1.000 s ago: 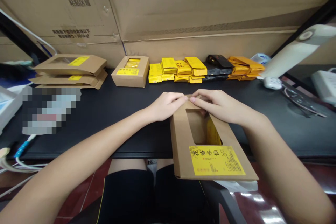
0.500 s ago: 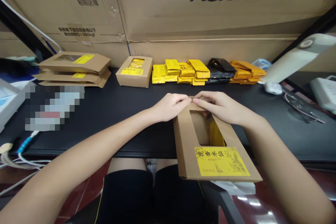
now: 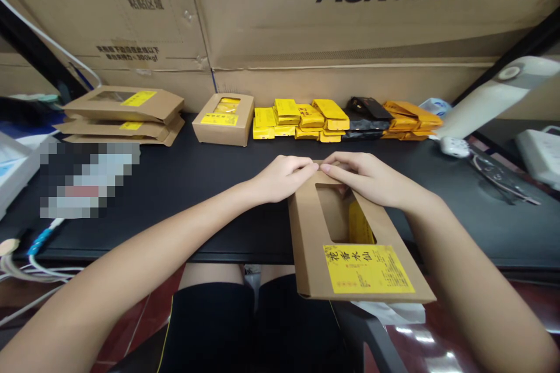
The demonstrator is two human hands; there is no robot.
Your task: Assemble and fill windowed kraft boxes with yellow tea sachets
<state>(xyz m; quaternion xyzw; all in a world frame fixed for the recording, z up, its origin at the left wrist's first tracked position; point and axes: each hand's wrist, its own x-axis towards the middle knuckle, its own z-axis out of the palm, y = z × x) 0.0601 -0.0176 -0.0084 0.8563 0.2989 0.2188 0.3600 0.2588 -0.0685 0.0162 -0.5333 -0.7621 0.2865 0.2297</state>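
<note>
A brown cardboard box (image 3: 306, 245) with a cut-out window and a yellow label (image 3: 370, 268) leans over the table's front edge. Through its window a yellow packet (image 3: 359, 222) shows inside. My left hand (image 3: 286, 176) pinches the far edge of the box at its left part, thumb on top. Close beside it, my right hand (image 3: 367, 178) grips the same far edge, thumb and fingers together. The two thumbs nearly meet. The fingertips behind the edge are partly hidden.
Flat window boxes (image 3: 122, 106) are stacked at the back left. A closed box (image 3: 225, 128), yellow packets (image 3: 306, 119), black packets (image 3: 367, 116) and orange packets (image 3: 411, 119) line the back. Glasses (image 3: 503, 175) and a pale cylinder (image 3: 490, 99) lie right; cables hang left.
</note>
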